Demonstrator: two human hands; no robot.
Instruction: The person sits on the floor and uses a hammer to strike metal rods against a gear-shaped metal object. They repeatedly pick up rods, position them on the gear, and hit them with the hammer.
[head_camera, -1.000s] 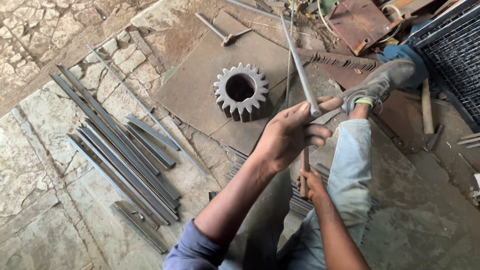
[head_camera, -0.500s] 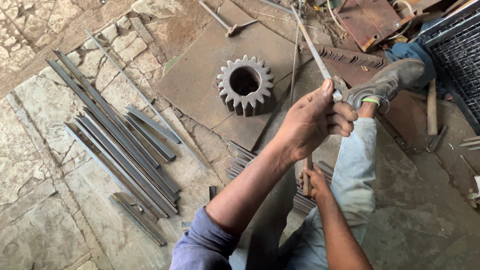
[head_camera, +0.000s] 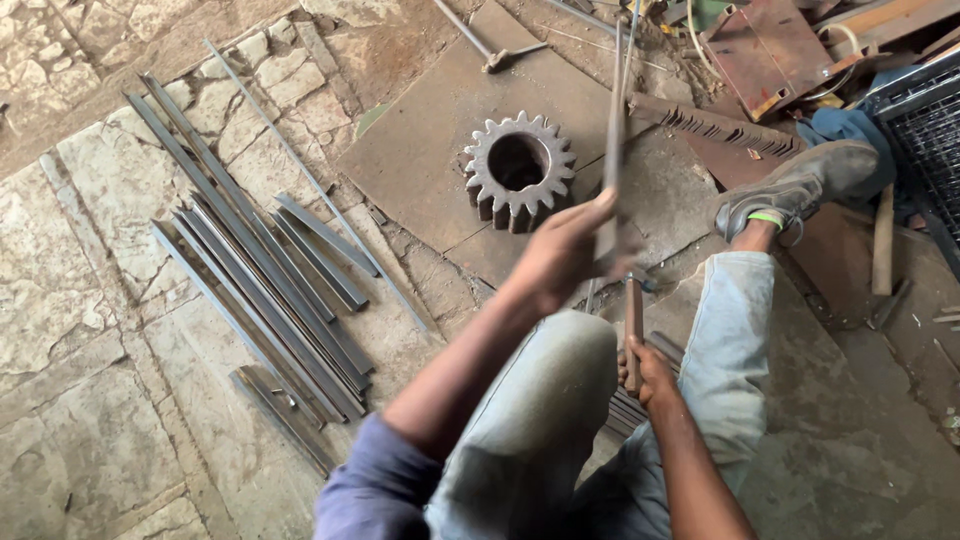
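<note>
Head view, long thin metal strip (head_camera: 612, 150) blurred and near upright, gripped low by left hand (head_camera: 565, 255), right hand (head_camera: 645, 368) closed on hammer handle (head_camera: 633, 330) between the knees, toothed gear (head_camera: 519, 170) on steel plate (head_camera: 420, 150) just beyond, cut flat bars (head_camera: 260, 270) on stone floor (head_camera: 70, 300) to the left.

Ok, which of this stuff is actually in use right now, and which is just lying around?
In use:
left hand gripping the long metal strip
right hand on the wooden-handled tool

Lying about:
large gear
cut strips on the stone floor
thin rod
hammer
rusty plate
</note>
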